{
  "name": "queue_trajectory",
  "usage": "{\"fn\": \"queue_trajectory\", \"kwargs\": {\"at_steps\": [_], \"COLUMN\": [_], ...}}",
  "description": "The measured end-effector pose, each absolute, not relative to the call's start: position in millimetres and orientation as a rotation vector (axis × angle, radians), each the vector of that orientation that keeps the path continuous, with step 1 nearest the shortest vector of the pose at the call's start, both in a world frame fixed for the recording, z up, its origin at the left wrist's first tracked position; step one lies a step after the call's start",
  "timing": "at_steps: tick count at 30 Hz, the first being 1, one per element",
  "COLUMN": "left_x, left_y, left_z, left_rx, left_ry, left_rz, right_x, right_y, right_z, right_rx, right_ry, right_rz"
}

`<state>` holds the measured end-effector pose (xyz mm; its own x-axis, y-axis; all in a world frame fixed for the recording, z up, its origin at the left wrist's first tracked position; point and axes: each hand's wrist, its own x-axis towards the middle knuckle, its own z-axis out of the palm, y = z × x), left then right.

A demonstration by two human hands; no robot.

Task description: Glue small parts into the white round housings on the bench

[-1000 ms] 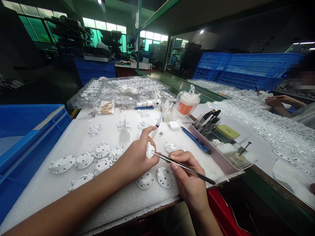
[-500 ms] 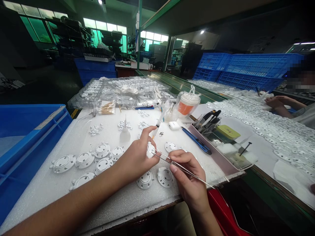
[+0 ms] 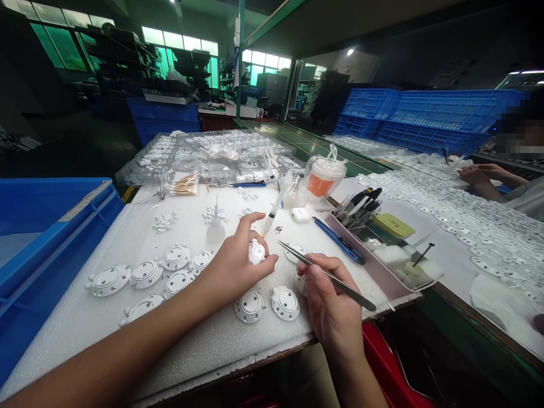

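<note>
Between the thumb and fingers of my left hand point(image 3: 238, 258) is a small white round plastic part point(image 3: 256, 251), partly hidden by the fingers. My right hand point(image 3: 334, 297) is closed on metal tweezers point(image 3: 327, 276), whose tips point left, a short way from that part. Beyond my left fingers lies a syringe point(image 3: 272, 215) with an orange tip. A small heap of dark bits point(image 3: 278, 229) is to its right. More white round parts with dark dots, such as one white disc point(image 3: 285, 303), lie around both hands on the white foam sheet point(image 3: 191, 345).
A blue bin point(image 3: 55, 238) stands at the left. Clear trays point(image 3: 204, 150) of white parts lie at the back, near a lidded cup point(image 3: 325, 177). On the right are a blue cutter point(image 3: 339, 241), a tool box point(image 3: 382, 266) and a co-worker's hands point(image 3: 480, 174).
The tweezers have drawn back to the right, away from the white part in my left hand. Their angle in my right hand has turned, and their tips now look closed together.
</note>
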<state>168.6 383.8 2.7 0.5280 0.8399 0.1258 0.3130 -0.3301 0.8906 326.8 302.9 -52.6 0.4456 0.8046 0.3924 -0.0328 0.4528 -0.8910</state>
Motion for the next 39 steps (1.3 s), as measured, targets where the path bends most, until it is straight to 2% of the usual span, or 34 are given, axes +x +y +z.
{"fn": "queue_trajectory", "kwargs": {"at_steps": [9, 14, 39], "left_x": [167.2, 168.1, 167.9], "left_y": [389.2, 388.4, 387.6], "left_z": [8.7, 5.0, 4.5], "left_rx": [1.731, 1.728, 1.743], "left_ry": [1.172, 1.125, 1.102], "left_rz": [0.87, 0.861, 0.849], "right_x": [324.2, 318.7, 314.1], "right_y": [296.1, 290.4, 290.5], "right_z": [-56.6, -49.2, -46.1], "right_rx": [-1.168, -1.191, -1.139], "right_ry": [-1.198, -1.577, -1.691], "right_rz": [0.29, 0.248, 0.169]}}
